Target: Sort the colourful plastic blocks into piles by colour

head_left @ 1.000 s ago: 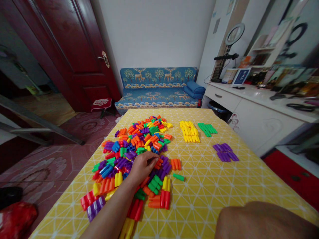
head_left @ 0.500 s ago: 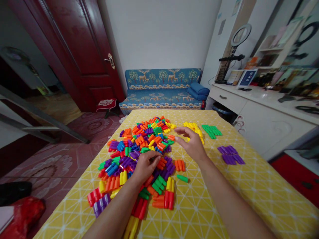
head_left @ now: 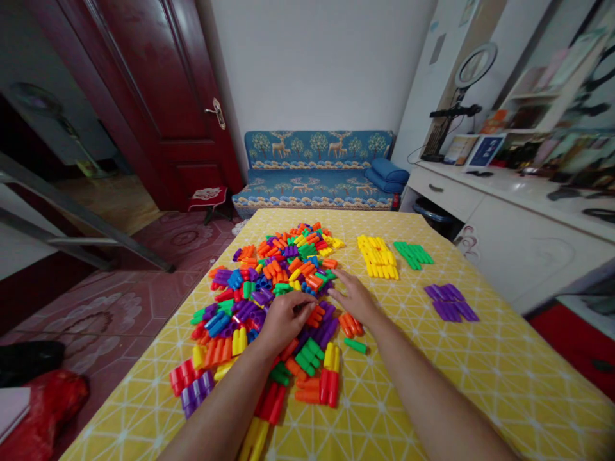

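A big heap of mixed plastic blocks in many colours covers the left half of the yellow patterned tablecloth. My left hand rests on the heap's near middle, fingers curled over orange and purple blocks; what it holds, if anything, is hidden. My right hand lies just right of it with fingers stretched flat toward the heap, beside a small orange block group. A single green block lies near my right wrist.
Sorted groups lie on the table's right: yellow blocks, green blocks, purple blocks. Behind the table stands a blue sofa, a dark red door at left, white cabinets at right with a ring light.
My right hand came into view, reached out over the yellow group, then drew back and down to the heap's right edge. The left hand stayed on the heap.
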{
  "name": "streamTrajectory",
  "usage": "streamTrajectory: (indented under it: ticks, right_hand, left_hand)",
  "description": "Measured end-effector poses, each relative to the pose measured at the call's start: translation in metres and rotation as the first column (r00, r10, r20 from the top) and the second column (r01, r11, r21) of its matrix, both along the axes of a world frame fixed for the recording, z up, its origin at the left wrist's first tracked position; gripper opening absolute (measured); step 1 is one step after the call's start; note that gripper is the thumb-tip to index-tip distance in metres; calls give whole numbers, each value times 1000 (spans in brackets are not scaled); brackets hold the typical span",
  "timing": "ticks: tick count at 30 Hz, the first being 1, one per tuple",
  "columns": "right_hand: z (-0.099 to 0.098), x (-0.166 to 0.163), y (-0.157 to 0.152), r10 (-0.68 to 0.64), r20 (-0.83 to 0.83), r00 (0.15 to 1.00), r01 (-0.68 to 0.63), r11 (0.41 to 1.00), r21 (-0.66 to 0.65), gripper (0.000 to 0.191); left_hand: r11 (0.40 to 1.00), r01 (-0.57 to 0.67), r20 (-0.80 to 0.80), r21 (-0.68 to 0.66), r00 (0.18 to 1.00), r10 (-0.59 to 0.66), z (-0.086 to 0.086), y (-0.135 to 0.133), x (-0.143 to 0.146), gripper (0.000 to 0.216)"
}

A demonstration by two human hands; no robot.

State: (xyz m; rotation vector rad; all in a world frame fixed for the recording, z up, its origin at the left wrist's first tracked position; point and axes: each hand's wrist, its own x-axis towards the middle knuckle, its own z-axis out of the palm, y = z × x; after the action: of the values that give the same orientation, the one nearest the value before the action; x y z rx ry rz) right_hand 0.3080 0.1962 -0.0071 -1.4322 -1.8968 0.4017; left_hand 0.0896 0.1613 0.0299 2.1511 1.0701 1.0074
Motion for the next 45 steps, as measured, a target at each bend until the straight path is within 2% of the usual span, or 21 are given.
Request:
streamTrajectory:
  ticks: [3, 5, 7, 10, 15, 21, 26, 28, 31, 33, 35, 40, 45]
  right_hand:
    - [-6, -2, 6, 6, -181, 984, 4, 998, 58, 49]
    - [-8, -2, 13, -26, -242, 970, 53, 993, 105, 54]
    - [-7, -2, 22, -69, -233, 970, 103, 986, 135, 62]
    - [-4, -4, 37, -84, -157, 984, 98, 991, 87, 67]
    - [-3, -11, 51, -46, -153, 987, 50, 998, 27, 42]
    - [-1, -7, 40, -5, -303, 953, 4, 1000, -4, 29]
    - [12, 21, 8, -9, -387, 922, -10, 999, -45, 28]
    - [16, 41, -10, -67, -349, 935, 57, 998, -39, 26]
    - [16, 75, -38, -204, -98, 974, 214, 971, 109, 21]
    - [13, 93, -57, -221, 114, 968, 196, 960, 198, 18]
    - [10, 104, -71, -167, 240, 956, 126, 976, 177, 20]
    - [6, 111, -81, -140, 244, 960, 107, 984, 143, 38]
    - [5, 110, -67, -129, 255, 958, 103, 988, 113, 34]
  left_hand:
    - [1000, -7, 17, -9, 1000, 7, 0, 0, 0, 18]
    - [1000, -11, 29, -14, 999, 12, 0, 0, 0, 17]
    - [1000, -9, 38, -18, 999, 9, -1, 1, 0, 17]
    - [1000, -5, 38, -21, 999, 6, -2, 2, 0, 18]
    - [1000, -2, 24, -30, 1000, 2, -2, 2, 0, 19]
    - [1000, 8, -8, -23, 1000, -8, 0, 3, -1, 18]
    - [1000, 14, -8, -22, 1000, -14, -2, 3, -1, 18]
    - [999, 18, -7, -27, 1000, -18, -3, 3, -1, 18]
    - [1000, 16, -9, -17, 1000, -16, -4, 4, -1, 18]
    - [1000, 14, -17, -6, 1000, -14, -4, 4, -1, 18]
    - [1000, 12, -24, 0, 1000, -12, -4, 3, -1, 18]
    - [1000, 7, -28, -6, 1000, -7, -3, 3, -1, 18]
    - [1000, 14, -30, 5, 999, -14, -4, 3, -1, 18]
